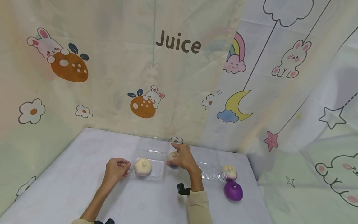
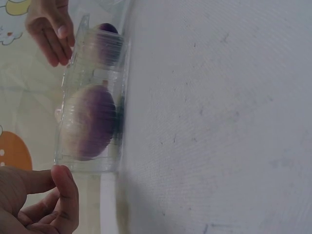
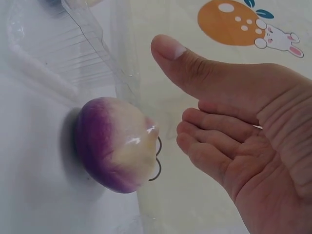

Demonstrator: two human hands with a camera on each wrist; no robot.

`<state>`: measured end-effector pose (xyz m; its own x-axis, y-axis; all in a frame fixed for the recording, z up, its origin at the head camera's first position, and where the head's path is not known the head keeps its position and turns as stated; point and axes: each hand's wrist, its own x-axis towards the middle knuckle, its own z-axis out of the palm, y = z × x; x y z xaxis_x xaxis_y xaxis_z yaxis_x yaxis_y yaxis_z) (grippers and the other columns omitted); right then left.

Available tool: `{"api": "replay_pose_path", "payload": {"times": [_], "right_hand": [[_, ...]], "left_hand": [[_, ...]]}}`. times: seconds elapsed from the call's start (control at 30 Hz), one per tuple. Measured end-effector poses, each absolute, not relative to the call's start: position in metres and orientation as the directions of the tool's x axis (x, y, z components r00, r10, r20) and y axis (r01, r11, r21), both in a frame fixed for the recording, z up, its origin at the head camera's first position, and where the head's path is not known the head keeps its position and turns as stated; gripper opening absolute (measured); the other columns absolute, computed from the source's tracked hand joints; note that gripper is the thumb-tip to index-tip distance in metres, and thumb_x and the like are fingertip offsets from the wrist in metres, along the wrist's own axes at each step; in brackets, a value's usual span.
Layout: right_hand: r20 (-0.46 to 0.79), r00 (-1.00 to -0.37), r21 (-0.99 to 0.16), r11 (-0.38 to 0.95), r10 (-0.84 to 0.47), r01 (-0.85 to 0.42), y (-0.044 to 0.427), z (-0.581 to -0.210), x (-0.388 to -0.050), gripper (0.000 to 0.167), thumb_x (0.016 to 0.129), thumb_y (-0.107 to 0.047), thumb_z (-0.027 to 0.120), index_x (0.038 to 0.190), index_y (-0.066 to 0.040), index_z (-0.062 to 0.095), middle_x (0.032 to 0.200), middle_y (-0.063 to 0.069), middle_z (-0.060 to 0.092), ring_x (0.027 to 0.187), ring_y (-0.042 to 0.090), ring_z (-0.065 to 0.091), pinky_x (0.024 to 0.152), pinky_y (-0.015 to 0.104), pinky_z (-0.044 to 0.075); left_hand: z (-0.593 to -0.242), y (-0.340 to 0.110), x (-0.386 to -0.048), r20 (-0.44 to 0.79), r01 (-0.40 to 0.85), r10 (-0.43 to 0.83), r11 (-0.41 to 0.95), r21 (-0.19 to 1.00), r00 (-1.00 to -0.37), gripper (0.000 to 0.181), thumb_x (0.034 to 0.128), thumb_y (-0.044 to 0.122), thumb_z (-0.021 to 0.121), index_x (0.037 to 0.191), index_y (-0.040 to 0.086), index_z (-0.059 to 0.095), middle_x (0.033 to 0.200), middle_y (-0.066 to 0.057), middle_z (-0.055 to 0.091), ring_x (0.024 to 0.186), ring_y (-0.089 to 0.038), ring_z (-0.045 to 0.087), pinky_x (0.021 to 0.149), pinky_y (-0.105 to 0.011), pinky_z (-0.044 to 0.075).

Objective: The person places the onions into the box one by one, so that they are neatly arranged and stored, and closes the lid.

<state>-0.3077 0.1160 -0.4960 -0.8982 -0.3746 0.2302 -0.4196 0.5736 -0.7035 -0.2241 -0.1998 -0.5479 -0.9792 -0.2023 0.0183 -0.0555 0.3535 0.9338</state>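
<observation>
A clear plastic box [image 1: 156,176] with its lid [image 1: 152,145] raised at the back holds a round cream-and-purple turnip [image 1: 143,166]. At the box's left edge my left hand [image 1: 116,169] pinches the rim between thumb and finger, seen also in the left wrist view. My right hand [image 1: 183,157] hovers above a second turnip [image 1: 172,158], which sits just right of the box. In the right wrist view that turnip [image 3: 114,146] rests on the table, apart from my right hand [image 3: 234,131], whose thumb is spread away from the fingers.
Another clear plastic container [image 1: 213,172] lies to the right, partly behind my right arm. At its right end is a third turnip [image 1: 230,172], with a glossy purple vegetable [image 1: 233,190] in front. A printed curtain [image 1: 112,77] hangs behind the white table [image 1: 84,165].
</observation>
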Motion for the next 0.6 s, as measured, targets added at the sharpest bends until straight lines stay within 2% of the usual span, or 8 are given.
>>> {"api": "replay_pose_path", "payload": {"times": [0.13,0.27,0.37,0.5,0.6], "right_hand": [[0.227,-0.903,-0.696,0.588,-0.364,-0.412,0.1178,-0.4954,-0.3082,0.092,0.064,-0.011,0.105,0.145,0.005,0.066,0.146,0.024,0.069,0.118,0.044,0.074,0.104,0.054,0.063],[0.223,-0.906,-0.678,0.611,-0.359,-0.409,0.1195,-0.4966,-0.3083,0.092,0.063,-0.012,0.105,0.144,0.008,0.065,0.144,0.024,0.071,0.118,0.039,0.072,0.102,0.053,0.062],[0.211,-0.913,-0.659,0.64,-0.348,-0.396,0.1208,-0.4978,-0.3078,0.092,0.064,-0.012,0.105,0.143,0.012,0.064,0.141,0.027,0.071,0.128,0.042,0.068,0.112,0.056,0.058],[0.172,-0.933,-0.651,0.674,-0.316,-0.349,0.1218,-0.499,-0.3057,0.094,0.064,-0.01,0.105,0.144,0.015,0.061,0.144,0.032,0.066,0.144,0.05,0.055,0.126,0.061,0.044],[0.142,-0.944,-0.657,0.685,-0.297,-0.314,0.1217,-0.4984,-0.3045,0.097,0.064,-0.007,0.105,0.146,0.016,0.058,0.148,0.035,0.062,0.148,0.054,0.049,0.129,0.063,0.039]], "left_hand": [[-0.5481,-0.1997,-0.2243,0.017,-0.057,-0.204,0.354,0.934,-0.979,0.014,0.0991,-0.002,0.075,0.103,-0.015,0.074,0.076,-0.02,0.076,0.054,-0.017,0.07,0.05,-0.026,0.062],[-0.5483,-0.1992,-0.2241,0.015,-0.061,-0.209,0.352,0.934,-0.978,0.013,0.0988,-0.002,0.075,0.103,-0.014,0.075,0.076,-0.02,0.076,0.053,-0.016,0.07,0.05,-0.026,0.062],[-0.5479,-0.1989,-0.2238,0.012,-0.066,-0.213,0.353,0.933,-0.977,0.013,0.0989,-0.002,0.075,0.103,-0.014,0.075,0.076,-0.02,0.076,0.053,-0.015,0.069,0.049,-0.025,0.061],[-0.5479,-0.1985,-0.2239,0.009,-0.068,-0.214,0.351,0.934,-0.977,0.012,0.0989,-0.002,0.074,0.103,-0.014,0.075,0.077,-0.021,0.076,0.053,-0.015,0.069,0.049,-0.025,0.061],[-0.5477,-0.1982,-0.2239,0.009,-0.068,-0.213,0.35,0.934,-0.977,0.012,0.0989,-0.002,0.074,0.103,-0.014,0.075,0.078,-0.022,0.076,0.053,-0.015,0.069,0.049,-0.025,0.061]]}}
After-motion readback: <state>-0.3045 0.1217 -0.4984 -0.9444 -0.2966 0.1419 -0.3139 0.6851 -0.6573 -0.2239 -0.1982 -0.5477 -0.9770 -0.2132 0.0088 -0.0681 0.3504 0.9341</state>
